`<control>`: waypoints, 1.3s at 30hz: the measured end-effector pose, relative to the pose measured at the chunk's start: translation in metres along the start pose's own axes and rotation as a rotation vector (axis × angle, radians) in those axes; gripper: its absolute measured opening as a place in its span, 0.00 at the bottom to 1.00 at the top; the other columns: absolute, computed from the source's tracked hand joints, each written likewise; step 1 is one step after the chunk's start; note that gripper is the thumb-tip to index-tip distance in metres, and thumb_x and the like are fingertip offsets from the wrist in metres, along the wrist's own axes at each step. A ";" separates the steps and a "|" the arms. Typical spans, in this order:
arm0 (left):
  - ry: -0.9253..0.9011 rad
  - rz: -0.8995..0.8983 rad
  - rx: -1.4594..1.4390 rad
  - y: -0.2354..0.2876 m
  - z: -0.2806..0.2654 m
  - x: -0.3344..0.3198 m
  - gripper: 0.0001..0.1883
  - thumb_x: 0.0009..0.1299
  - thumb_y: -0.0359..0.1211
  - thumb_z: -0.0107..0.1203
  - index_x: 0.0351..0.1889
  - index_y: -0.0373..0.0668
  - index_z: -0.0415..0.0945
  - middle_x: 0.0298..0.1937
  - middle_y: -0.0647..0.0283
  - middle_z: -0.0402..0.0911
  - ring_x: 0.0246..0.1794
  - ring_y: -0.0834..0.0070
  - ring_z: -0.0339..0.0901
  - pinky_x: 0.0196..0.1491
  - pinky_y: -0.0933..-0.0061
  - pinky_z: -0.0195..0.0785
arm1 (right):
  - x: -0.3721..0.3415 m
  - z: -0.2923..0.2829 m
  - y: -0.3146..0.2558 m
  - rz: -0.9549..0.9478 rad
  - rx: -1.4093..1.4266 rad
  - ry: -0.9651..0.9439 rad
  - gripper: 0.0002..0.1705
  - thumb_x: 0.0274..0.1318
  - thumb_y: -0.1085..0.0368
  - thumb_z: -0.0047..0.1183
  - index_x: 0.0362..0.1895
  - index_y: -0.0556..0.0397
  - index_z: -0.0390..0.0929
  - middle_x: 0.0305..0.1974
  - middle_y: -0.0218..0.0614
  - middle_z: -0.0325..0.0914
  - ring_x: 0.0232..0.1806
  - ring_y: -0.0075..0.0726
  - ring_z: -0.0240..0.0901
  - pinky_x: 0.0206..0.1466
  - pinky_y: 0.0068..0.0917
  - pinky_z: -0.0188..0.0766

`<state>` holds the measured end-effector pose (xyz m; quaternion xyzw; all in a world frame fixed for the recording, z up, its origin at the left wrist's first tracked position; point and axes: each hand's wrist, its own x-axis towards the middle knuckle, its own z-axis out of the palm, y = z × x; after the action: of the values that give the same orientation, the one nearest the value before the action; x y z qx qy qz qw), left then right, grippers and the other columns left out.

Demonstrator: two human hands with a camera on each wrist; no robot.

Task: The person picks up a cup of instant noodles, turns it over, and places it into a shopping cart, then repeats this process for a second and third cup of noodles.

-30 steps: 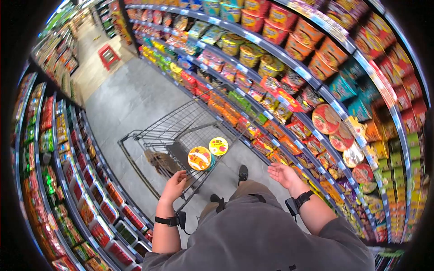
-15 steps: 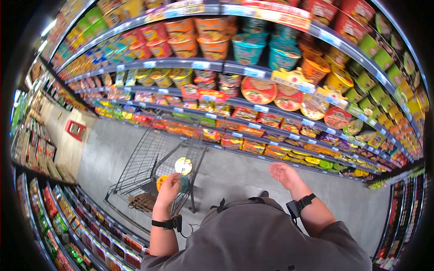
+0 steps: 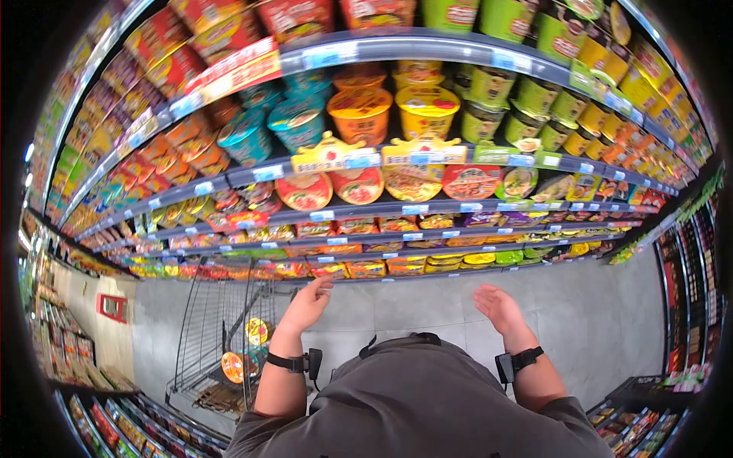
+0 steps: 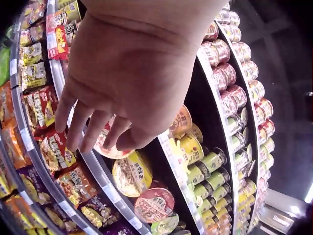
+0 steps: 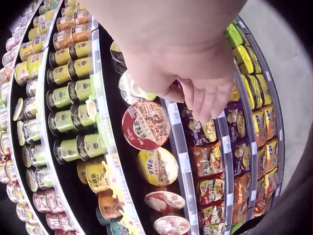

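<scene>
My left hand (image 3: 308, 304) is held out in front of the body, its fingers relaxed with nothing in them. The right hand (image 3: 500, 307), also empty, hangs in the air with loosely extended fingers. Both face a shelf of instant noodles. An orange noodle tub (image 3: 361, 114) and a yellow noodle tub (image 3: 427, 113) stand side by side, with teal tubs (image 3: 298, 122) to their left. One level lower, round noodle bowls (image 3: 304, 191) lean with their lids facing out. In the right wrist view, the fingers overlap purple noodle packets (image 5: 195, 128) on the shelves.
At the left stands a wire shopping cart (image 3: 191, 336) holding an orange-lidded tub (image 3: 234, 368), a yellow-lidded tub (image 3: 257, 330) and a brown item (image 3: 217, 398). A red stand (image 3: 112, 307) is farther left on the floor. Grey floor (image 3: 405, 313) runs along the shelf foot.
The view has turned right to face the noodle shelf squarely, and the cart has shifted to the left of the view. The left hand no longer overlaps the cart's tubs; both hands stay empty.
</scene>
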<state>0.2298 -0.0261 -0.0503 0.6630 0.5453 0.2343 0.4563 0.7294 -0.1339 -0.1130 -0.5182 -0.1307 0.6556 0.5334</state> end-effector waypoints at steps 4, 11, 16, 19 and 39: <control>-0.072 0.057 0.055 0.034 0.030 0.034 0.21 0.75 0.29 0.52 0.66 0.37 0.72 0.58 0.50 0.83 0.57 0.64 0.81 0.60 0.65 0.72 | 0.001 -0.039 -0.017 -0.020 0.063 0.015 0.21 0.66 0.64 0.46 0.60 0.56 0.73 0.55 0.44 0.81 0.58 0.47 0.78 0.61 0.42 0.74; -0.078 0.098 0.112 0.068 0.053 0.064 0.22 0.74 0.28 0.54 0.66 0.34 0.71 0.60 0.49 0.82 0.61 0.60 0.79 0.62 0.63 0.71 | 0.019 -0.064 -0.027 -0.022 0.098 -0.013 0.20 0.66 0.64 0.45 0.60 0.55 0.73 0.54 0.43 0.81 0.55 0.44 0.79 0.62 0.42 0.74; -0.056 0.167 0.176 0.106 0.048 0.083 0.24 0.76 0.24 0.52 0.70 0.38 0.68 0.65 0.53 0.77 0.65 0.64 0.77 0.65 0.66 0.70 | 0.017 -0.026 -0.061 -0.098 0.008 -0.065 0.22 0.68 0.63 0.44 0.62 0.55 0.73 0.57 0.44 0.80 0.60 0.45 0.76 0.63 0.41 0.71; 0.019 0.116 0.127 0.156 0.042 0.088 0.26 0.75 0.23 0.52 0.72 0.41 0.68 0.70 0.54 0.73 0.70 0.63 0.71 0.68 0.62 0.67 | 0.010 0.007 -0.095 -0.172 -0.071 -0.156 0.22 0.68 0.64 0.44 0.63 0.55 0.73 0.59 0.42 0.79 0.62 0.43 0.76 0.64 0.40 0.71; 0.131 0.523 -0.042 0.250 0.021 0.238 0.37 0.72 0.23 0.51 0.79 0.31 0.51 0.79 0.42 0.58 0.80 0.54 0.57 0.78 0.58 0.52 | 0.082 0.199 -0.243 -0.593 -0.321 -0.527 0.39 0.64 0.76 0.43 0.79 0.56 0.53 0.80 0.43 0.52 0.83 0.45 0.45 0.82 0.44 0.46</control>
<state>0.4448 0.1919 0.1108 0.7553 0.3787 0.3977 0.3577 0.7120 0.1069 0.1046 -0.3495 -0.5060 0.5554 0.5598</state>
